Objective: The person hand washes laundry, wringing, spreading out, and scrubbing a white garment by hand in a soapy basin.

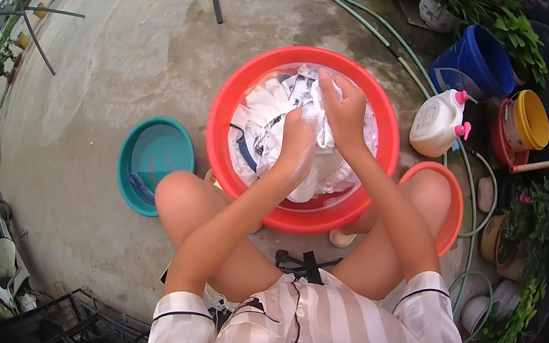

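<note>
A red plastic basin point(227, 105) stands on the concrete ground between my knees. It holds soapy water and white laundry point(260, 110) with dark printed marks. My left hand point(296, 148) is closed on a bunch of the wet white cloth in the middle of the basin. Just above and to the right, my right hand point(343, 107) grips the same cloth. The two hands are close together, pressing the fabric against itself. Suds cover the cloth and my fingers.
A teal basin point(130, 172) with water sits at the left. A white detergent bottle point(436, 120) with pink cap, a blue bucket point(476, 59), a yellow bucket point(531, 120), an orange basin point(453, 211), green hoses and potted plants crowd the right. Metal legs stand behind.
</note>
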### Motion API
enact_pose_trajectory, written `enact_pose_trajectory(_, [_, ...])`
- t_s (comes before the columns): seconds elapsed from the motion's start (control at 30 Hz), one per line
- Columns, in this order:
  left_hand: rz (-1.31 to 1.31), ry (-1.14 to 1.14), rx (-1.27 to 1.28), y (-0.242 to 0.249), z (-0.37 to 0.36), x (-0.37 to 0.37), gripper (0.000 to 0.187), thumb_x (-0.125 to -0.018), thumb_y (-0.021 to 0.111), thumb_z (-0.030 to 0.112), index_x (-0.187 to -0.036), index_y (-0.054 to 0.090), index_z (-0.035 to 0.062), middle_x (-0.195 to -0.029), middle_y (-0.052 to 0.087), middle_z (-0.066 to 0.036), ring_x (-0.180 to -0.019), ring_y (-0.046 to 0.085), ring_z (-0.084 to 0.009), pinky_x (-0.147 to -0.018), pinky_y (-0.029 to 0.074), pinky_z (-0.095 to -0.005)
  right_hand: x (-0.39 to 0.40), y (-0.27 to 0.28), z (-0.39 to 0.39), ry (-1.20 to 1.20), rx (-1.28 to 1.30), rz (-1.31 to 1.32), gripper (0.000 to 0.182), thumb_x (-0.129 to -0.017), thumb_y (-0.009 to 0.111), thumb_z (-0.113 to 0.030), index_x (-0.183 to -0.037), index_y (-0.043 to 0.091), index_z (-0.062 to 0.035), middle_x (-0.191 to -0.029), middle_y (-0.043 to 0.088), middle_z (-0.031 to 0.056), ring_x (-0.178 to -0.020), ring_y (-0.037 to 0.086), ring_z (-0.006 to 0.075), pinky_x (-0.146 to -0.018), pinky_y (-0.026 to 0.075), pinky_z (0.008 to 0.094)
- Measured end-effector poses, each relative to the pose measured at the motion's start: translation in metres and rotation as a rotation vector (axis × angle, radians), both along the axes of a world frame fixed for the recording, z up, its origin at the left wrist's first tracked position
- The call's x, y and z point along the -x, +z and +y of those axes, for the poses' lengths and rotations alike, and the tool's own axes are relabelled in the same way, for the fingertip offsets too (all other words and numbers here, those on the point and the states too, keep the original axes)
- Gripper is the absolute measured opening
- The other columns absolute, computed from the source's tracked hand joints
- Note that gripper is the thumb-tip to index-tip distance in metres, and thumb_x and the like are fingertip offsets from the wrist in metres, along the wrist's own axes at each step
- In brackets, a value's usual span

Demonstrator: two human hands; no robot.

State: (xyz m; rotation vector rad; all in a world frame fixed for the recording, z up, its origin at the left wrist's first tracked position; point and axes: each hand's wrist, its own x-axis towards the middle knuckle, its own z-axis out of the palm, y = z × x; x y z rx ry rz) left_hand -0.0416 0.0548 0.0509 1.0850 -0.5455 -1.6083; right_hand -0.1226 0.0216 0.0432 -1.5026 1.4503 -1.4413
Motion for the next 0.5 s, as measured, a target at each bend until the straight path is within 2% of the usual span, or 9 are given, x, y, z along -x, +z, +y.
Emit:
enact_pose_trajectory(0.07, [-0.031, 0.019, 0.018, 0.001, -0.001, -0.002, 0.022, -0.089, 0.043, 0.017, -0.094, 0.057, 0.0012, -0.083, 0.057, -0.002, -0.072, 0.054, -0.009, -0.063, 0.043, -0.0248, -0.002, -0.001, 0.004, 0.016, 0.031, 0.024, 0.032, -0.083, 0.057, -0.023, -0.063, 0.048, -0.0008, -0.052, 0.045, 0.014, -0.044, 0.043, 0.0295, -0.044, 0.035, 0.0343])
enact_pose_trajectory(0.13, [0.012, 0.038, 0.026, 0.004, -0.009, -0.008, 0.02, -0.089, 0.044, 0.021, -0.087, 0.056, 0.0049, -0.076, 0.054, 0.0, -0.067, 0.052, -0.0073, -0.058, 0.041, -0.0231, -0.01, 0.006, 0.022, 0.068, 0.089, 0.079, 0.031, -0.083, 0.058, -0.023, -0.063, 0.048, -0.0014, -0.052, 0.046, 0.0133, -0.045, 0.044, 0.0296, -0.044, 0.036, 0.0341])
enact_pose_trajectory(0.2, [0.012, 0.049, 0.117, -0.006, -0.02, -0.018, 0.02, -0.089, 0.045, 0.023, -0.081, 0.055, 0.0078, -0.07, 0.052, 0.002, -0.062, 0.05, -0.0066, -0.054, 0.039, -0.0229, -0.016, 0.008, 0.038, 0.193, 0.24, 0.237, 0.03, -0.08, 0.06, -0.022, -0.062, 0.048, -0.0024, -0.053, 0.048, 0.0121, -0.046, 0.049, 0.0285, -0.044, 0.037, 0.0339])
enact_pose_trajectory(0.27, [-0.022, 0.021, 0.054, -0.024, -0.036, -0.026, 0.022, -0.089, 0.045, 0.026, -0.073, 0.051, 0.0122, -0.062, 0.047, 0.005, -0.053, 0.046, -0.0068, -0.048, 0.036, -0.0245, -0.02, 0.005, 0.047, 0.345, 0.425, 0.368, 0.029, -0.079, 0.061, -0.021, -0.061, 0.047, -0.0028, -0.053, 0.048, 0.0118, -0.047, 0.051, 0.0279, -0.044, 0.038, 0.034])
enact_pose_trajectory(0.33, [-0.053, 0.013, 0.058, -0.015, -0.036, -0.025, 0.024, -0.089, 0.045, 0.027, -0.07, 0.049, 0.0131, -0.059, 0.045, 0.005, -0.051, 0.044, -0.0071, -0.046, 0.034, -0.0253, -0.019, 0.007, 0.044, 0.29, 0.371, 0.322, 0.029, -0.079, 0.061, -0.02, -0.061, 0.048, -0.0023, -0.052, 0.049, 0.0113, -0.046, 0.05, 0.0271, -0.044, 0.038, 0.033])
enact_pose_trajectory(0.37, [0.056, 0.003, 0.047, -0.012, -0.026, -0.023, 0.023, -0.091, 0.044, 0.027, -0.078, 0.054, 0.01, -0.066, 0.05, 0.003, -0.057, 0.048, -0.0072, -0.05, 0.038, -0.0239, -0.017, 0.008, 0.038, 0.23, 0.296, 0.266, 0.029, -0.079, 0.061, -0.02, -0.061, 0.048, -0.002, -0.052, 0.049, 0.0113, -0.046, 0.049, 0.0274, -0.044, 0.038, 0.0328])
enact_pose_trajectory(0.4, [0.031, 0.025, 0.027, 0.0, -0.019, -0.016, 0.023, -0.091, 0.043, 0.026, -0.082, 0.055, 0.0082, -0.07, 0.052, 0.002, -0.061, 0.049, -0.0075, -0.053, 0.039, -0.0236, -0.014, 0.009, 0.031, 0.168, 0.223, 0.209, 0.029, -0.079, 0.061, -0.02, -0.061, 0.048, -0.0018, -0.052, 0.049, 0.0113, -0.046, 0.049, 0.0277, -0.044, 0.038, 0.0326])
enact_pose_trajectory(0.43, [0.006, 0.046, 0.007, 0.01, -0.013, -0.008, 0.023, -0.091, 0.043, 0.025, -0.087, 0.056, 0.0065, -0.073, 0.053, 0.001, -0.064, 0.051, -0.0077, -0.055, 0.04, -0.0233, -0.01, 0.012, 0.023, 0.106, 0.086, 0.117, 0.03, -0.082, 0.059, -0.021, -0.062, 0.049, -0.0003, -0.052, 0.047, 0.0118, -0.044, 0.043, 0.0268, -0.044, 0.036, 0.0324])
enact_pose_trajectory(0.5, [-0.057, 0.026, 0.044, 0.012, 0.0, 0.0, 0.027, -0.093, 0.041, 0.021, -0.102, 0.056, 0.0007, -0.085, 0.057, -0.002, -0.075, 0.054, -0.0089, -0.064, 0.043, -0.0233, -0.002, 0.006, 0.002, 0.04, 0.04, -0.038, 0.031, -0.083, 0.058, -0.021, -0.063, 0.049, 0.0001, -0.052, 0.045, 0.0127, -0.044, 0.038, 0.0258, -0.043, 0.034, 0.0327])
